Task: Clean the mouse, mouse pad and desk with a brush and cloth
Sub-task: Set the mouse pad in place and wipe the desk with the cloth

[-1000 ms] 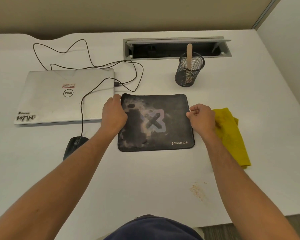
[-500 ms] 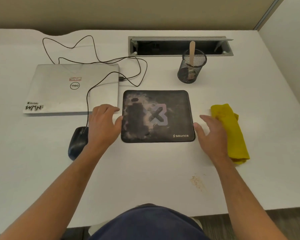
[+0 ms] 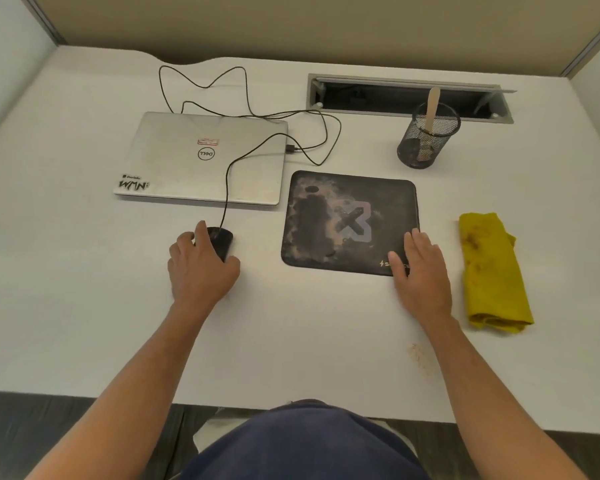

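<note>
Both forearms were bare, with no sleeves in view. The left hand (image 3: 201,271) and right hand (image 3: 421,271) wore no gloves, rings or watch. At the bottom edge, dark navy cloth (image 3: 305,445) covered the person's lap or torso, plain and unmarked.

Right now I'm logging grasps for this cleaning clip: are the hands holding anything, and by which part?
The left hand grips the black mouse around its rear and sides. The right hand holds nothing; its straight fingers rest on the mouse pad near corner.
</note>
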Demonstrator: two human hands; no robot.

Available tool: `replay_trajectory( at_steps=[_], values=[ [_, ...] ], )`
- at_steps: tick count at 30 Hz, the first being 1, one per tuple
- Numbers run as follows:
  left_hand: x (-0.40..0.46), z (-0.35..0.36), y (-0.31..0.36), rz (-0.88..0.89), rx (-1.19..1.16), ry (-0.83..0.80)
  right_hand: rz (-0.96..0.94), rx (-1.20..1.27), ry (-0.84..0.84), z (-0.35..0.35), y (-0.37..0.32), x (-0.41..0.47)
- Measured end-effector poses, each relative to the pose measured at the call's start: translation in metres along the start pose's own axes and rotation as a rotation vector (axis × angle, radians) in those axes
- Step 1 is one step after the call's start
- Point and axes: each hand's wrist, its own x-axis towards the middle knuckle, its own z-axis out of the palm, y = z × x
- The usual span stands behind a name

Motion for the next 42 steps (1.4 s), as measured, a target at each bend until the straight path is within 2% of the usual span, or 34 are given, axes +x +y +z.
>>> replay_trajectory(
  at_steps=[7,10,12,14,16,17,20,24,28,33,37,42],
  values=[
    [-0.005,0.002,-0.004,0.012,-0.102,0.037,-0.002,-0.008,-0.006,-0.001,-0.001,-0.001],
    [-0.006,0.004,-0.007,0.039,-0.129,0.071,0.034,0.097,0.020,-0.009,-0.004,-0.002],
    [-0.007,0.005,-0.009,0.055,-0.138,0.090,0.056,0.165,0.175,-0.023,-0.004,-0.003],
    [-0.007,0.007,-0.011,0.059,-0.145,0.105,0.060,0.102,0.426,-0.040,0.003,-0.004],
    [-0.008,0.010,-0.013,0.072,-0.155,0.122,0.161,0.009,0.554,-0.053,0.018,-0.004],
    [-0.009,0.010,-0.013,0.080,-0.160,0.129,0.244,-0.031,0.527,-0.058,0.027,-0.004],
    [-0.011,0.013,-0.017,0.098,-0.179,0.138,0.469,-0.065,0.276,-0.061,0.047,-0.006],
    [-0.011,0.013,-0.021,0.103,-0.183,0.132,0.494,-0.106,0.115,-0.061,0.058,-0.007],
    [-0.008,0.010,-0.020,0.094,-0.201,0.117,0.548,0.014,0.114,-0.071,0.061,-0.001],
    [-0.004,0.003,-0.024,0.077,-0.295,0.113,0.551,0.168,0.326,-0.088,0.024,-0.004],
    [0.001,-0.009,-0.032,0.102,-0.315,0.118,0.443,0.261,0.400,-0.094,-0.052,-0.011],
    [0.011,-0.026,-0.057,0.132,-0.316,0.095,0.232,0.404,0.267,-0.065,-0.176,-0.035]
  ],
)
